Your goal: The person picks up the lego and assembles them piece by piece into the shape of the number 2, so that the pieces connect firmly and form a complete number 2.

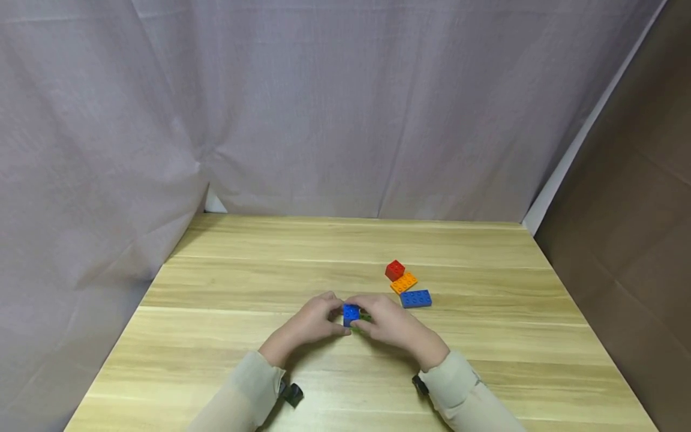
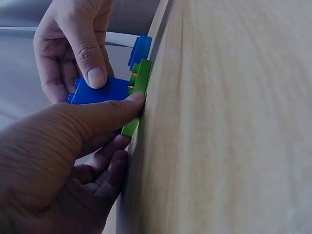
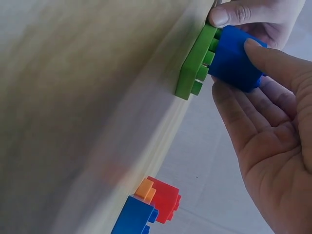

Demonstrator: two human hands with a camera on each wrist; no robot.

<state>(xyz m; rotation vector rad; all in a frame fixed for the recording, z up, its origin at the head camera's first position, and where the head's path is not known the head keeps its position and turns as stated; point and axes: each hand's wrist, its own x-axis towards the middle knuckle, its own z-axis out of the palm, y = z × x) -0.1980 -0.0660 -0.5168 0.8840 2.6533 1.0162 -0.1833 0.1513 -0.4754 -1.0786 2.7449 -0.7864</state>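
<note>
A tall blue toy block (image 1: 351,314) stands on the studs of a flat green block (image 3: 193,68) lying on the table. My right hand (image 1: 393,323) pinches the blue block between thumb and fingers, as the right wrist view shows. With thumb and fingertips, my left hand (image 1: 315,320) grips the end of the green block, low down beside the blue one. In the head view most of the green block is hidden by the right hand. Whether the blue block is pressed fully onto the studs, I cannot tell.
Beyond my right hand lie a red block (image 1: 395,270), a flat orange block (image 1: 403,282) and a flat blue block (image 1: 415,299), close together. The wooden table (image 1: 259,258) ends at a grey curtain (image 1: 302,120) behind, with a brown panel (image 1: 626,240) at right.
</note>
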